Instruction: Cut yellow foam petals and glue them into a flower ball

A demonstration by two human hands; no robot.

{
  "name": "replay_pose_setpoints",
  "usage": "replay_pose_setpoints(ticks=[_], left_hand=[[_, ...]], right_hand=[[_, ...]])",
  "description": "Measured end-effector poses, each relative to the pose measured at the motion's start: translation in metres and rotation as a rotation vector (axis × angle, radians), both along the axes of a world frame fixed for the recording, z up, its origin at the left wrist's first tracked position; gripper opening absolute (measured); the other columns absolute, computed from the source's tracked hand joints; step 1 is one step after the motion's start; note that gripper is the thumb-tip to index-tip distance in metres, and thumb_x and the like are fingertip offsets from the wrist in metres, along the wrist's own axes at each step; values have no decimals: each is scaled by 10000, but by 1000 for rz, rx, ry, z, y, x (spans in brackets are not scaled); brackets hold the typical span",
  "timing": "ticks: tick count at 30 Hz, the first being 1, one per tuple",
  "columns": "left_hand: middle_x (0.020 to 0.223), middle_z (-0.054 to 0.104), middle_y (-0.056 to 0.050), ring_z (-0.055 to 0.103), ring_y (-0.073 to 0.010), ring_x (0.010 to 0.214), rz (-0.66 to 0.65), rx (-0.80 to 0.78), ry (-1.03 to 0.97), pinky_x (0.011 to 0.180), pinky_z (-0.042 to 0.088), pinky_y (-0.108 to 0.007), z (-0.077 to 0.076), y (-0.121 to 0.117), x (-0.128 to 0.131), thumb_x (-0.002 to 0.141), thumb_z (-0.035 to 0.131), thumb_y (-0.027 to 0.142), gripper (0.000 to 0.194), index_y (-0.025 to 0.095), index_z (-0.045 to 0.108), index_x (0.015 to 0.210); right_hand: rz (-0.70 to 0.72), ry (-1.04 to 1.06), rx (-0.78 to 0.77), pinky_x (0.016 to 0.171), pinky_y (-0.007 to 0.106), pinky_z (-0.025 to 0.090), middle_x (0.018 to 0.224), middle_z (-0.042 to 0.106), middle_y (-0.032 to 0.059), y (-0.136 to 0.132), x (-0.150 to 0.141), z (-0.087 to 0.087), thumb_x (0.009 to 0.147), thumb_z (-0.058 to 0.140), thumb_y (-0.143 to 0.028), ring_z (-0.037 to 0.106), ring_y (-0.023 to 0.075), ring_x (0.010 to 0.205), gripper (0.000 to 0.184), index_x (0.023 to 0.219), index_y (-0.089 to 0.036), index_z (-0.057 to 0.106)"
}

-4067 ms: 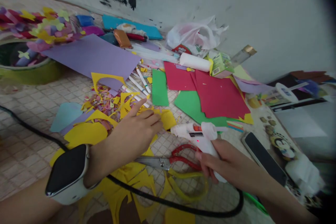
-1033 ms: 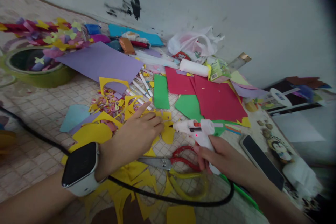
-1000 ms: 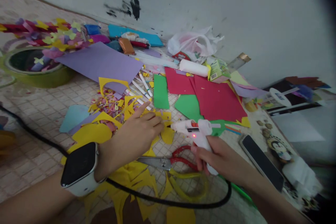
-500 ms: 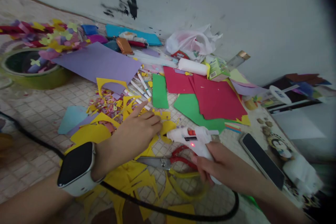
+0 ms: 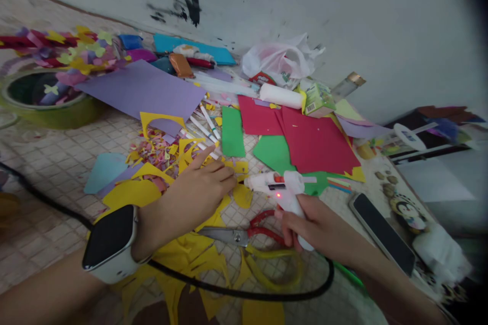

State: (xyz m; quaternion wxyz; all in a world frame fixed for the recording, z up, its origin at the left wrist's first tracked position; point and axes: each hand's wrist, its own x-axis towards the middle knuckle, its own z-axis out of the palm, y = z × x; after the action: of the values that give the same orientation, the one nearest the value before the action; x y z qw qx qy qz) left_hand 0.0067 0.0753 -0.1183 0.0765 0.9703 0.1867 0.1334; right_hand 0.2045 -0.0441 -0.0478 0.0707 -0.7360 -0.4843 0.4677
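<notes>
My right hand (image 5: 301,221) is wrapped round the handle of a white glue gun (image 5: 284,188) with a glowing red light. The gun's dark nozzle points left, close to my left fingertips. My left hand (image 5: 204,180) is palm down, with a watch on the wrist, its index finger stretched out and its other fingers bent. A rounded yellow foam piece (image 5: 243,196) shows at those bent fingertips, just under the nozzle; they appear to grip it, though my thumb is hidden. Below the gun lie scissors (image 5: 240,236) with red and yellow handles.
A black cable (image 5: 236,293) loops across the front. Yellow scraps (image 5: 190,254), red sheets (image 5: 316,142), green sheets (image 5: 232,132) and a purple sheet (image 5: 148,91) cover the table. A phone (image 5: 381,233) lies right; a green bowl (image 5: 57,114) stands left, and a wall rises behind.
My right hand and the glue gun have moved slightly up, so the nozzle sits higher beside my left fingertips. The cable loop shifted with them. My left hand has hardly moved.
</notes>
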Motion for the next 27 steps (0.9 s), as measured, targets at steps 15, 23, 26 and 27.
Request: replay_pose_setpoints(ticks=[15,23,26,27], left_hand=[[1039,688,-9,591,-185,1028,3,22,24,1132,131,-451,3,-2,0,857,443,78,288,222,646,1002],[917,708,-30,625,-199,913,65,-104,13,1053,247,-473,19,2,9,839,444,133,224,202,651,886],[806,704,-50,638,-216,833,201,-260,78,976,325,-463,26,9,24,846,431,191,219,180,650,860],[792,703,-60,641,-220,808,233,-300,99,927,367,-442,27,13,30,841,436,209,220,173,653,846]], right_hand=[[-67,97,5,446,223,394,479,570,-12,-16,9,6,838,492,-382,540,116,445,350,545,-201,548],[-447,445,192,358,201,346,475,599,-3,-20,14,-6,779,558,-394,465,85,345,320,550,-175,604],[-747,691,361,360,198,402,518,635,5,-15,23,-21,756,553,-334,515,106,381,211,679,-166,655],[-833,748,417,380,194,430,536,648,8,-13,27,-25,746,556,-312,541,111,410,182,715,-167,661]])
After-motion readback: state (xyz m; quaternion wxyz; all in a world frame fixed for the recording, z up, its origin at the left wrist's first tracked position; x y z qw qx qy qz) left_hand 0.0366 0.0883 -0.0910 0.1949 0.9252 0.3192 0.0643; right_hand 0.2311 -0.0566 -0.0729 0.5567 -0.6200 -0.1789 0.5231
